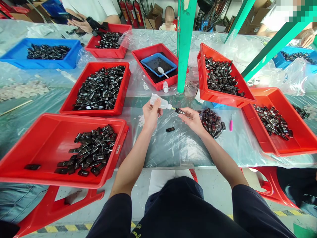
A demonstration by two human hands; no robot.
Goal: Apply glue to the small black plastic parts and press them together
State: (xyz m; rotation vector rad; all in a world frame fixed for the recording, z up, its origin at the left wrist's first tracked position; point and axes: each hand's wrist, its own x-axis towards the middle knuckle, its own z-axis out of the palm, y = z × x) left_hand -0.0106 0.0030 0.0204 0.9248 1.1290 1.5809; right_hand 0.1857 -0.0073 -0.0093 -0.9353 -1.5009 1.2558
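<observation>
My left hand (151, 114) is closed around a translucent squeeze bottle (162, 103) with a thin needle tip. The tip points right and meets, or nearly meets, a small black glossy part (180, 111). That part is pinched in the fingers of my right hand (192, 119); whether the tip touches it I cannot tell. One similar black piece (170, 129) lies alone on the plastic-covered table below my hands. Beside my right wrist is a loose pile of black pieces (211, 122).
A red tray (44, 138) with black pieces juts over the near left edge. More red trays (126, 79) (223, 99) flank the work spot. A green post (184, 49) rises ahead, near a small white bottle (165, 87). A pink-handled tool (231, 125) lies right. Other people sit around the table.
</observation>
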